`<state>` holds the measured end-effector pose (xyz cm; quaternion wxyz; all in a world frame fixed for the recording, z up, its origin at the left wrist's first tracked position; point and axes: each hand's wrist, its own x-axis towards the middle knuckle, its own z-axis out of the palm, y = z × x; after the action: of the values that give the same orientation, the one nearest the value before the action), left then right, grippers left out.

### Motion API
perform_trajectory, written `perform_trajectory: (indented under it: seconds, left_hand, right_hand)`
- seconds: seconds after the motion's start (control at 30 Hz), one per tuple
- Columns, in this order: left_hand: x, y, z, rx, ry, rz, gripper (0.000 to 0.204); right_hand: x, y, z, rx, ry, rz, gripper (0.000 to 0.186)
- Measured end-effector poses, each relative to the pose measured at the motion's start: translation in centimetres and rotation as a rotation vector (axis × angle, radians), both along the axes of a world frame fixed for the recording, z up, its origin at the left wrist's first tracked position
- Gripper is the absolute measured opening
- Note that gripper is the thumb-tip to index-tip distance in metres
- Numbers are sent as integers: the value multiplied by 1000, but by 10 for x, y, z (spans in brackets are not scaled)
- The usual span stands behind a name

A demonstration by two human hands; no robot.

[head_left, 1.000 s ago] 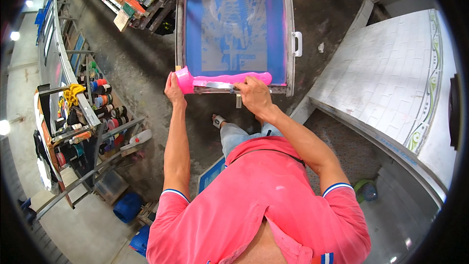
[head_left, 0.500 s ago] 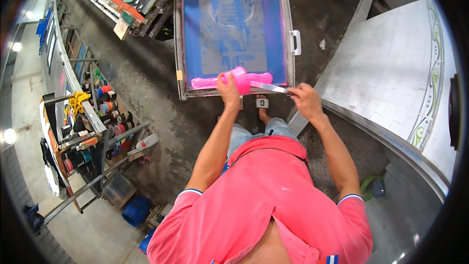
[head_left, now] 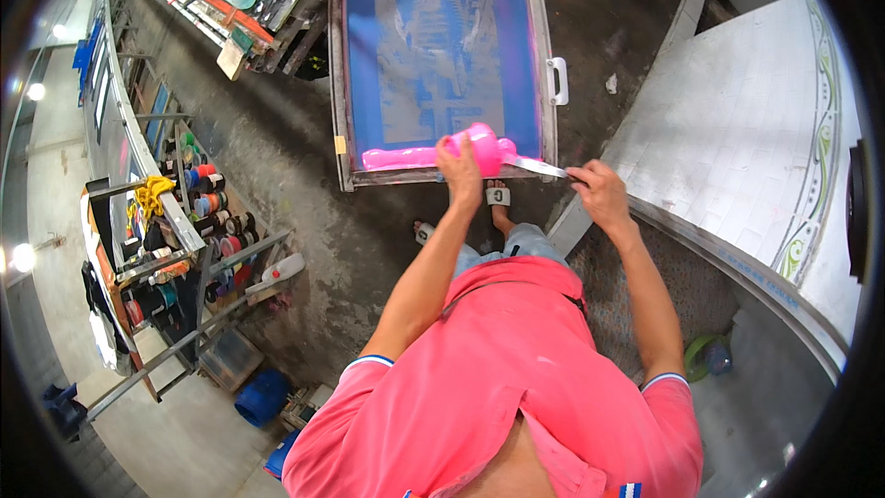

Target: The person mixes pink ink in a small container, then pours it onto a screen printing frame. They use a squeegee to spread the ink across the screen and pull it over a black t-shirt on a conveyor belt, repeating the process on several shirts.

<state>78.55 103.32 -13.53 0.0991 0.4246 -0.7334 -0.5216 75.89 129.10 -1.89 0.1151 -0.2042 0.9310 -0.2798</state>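
A blue screen-printing frame (head_left: 367, 55) with a pale stencil lies in front of me. Along its near edge runs a thick band of pink ink (head_left: 396, 158). My left hand (head_left: 458, 164) grips a pink, ink-coated tub (head_left: 483, 149), tilted over the right part of that edge. In my right hand (head_left: 601, 192) is a spatula (head_left: 541, 168), held by its dark handle; the pale blade points left, its tip at the tub's mouth among the pink ink. What is left inside the tub is hidden from this angle.
A white handle (head_left: 558, 81) sticks out from the frame's right side. At right stands a long white-topped table (head_left: 728, 120). Jars of ink (head_left: 212, 203) fill a rack at left, with a yellow cloth (head_left: 153, 194). A cluttered bench (head_left: 267, 0) is at far left.
Both hands have shifted right, carrying the tub and spatula along the near edge. The pink band left of the tub now shows longer.
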Motion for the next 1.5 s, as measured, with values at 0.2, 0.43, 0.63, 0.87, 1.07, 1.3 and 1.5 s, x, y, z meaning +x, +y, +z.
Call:
perform_trajectory:
  seconds: [0.2,0.43,0.63,0.87,1.07,1.3,1.5]
  left_hand:
    - [19,-93,2,-15,-64,184,62]
    - [40,-177,-1,-47,-64,356,58]
    - [49,-201,-14,146,74,435,54]
    - [46,-187,-14,540,108,404,50]
    - [52,-183,0,907,-14,467,62]
    - [60,-184,13,895,16,402,63]
    - [67,-184,19,1107,100,479,62]
  right_hand:
    - [5,-52,-28,-66,-17,11,23]
    - [11,-87,-42,-98,-51,31,24]
    - [17,-92,-45,-96,-46,6,24]
    - [31,-91,-52,-113,-82,-39,25]
    - [45,-97,-56,-156,-41,-74,26]
    - [52,-110,-61,-168,-40,-74,28]
    - [63,-136,-69,-211,10,-60,27]
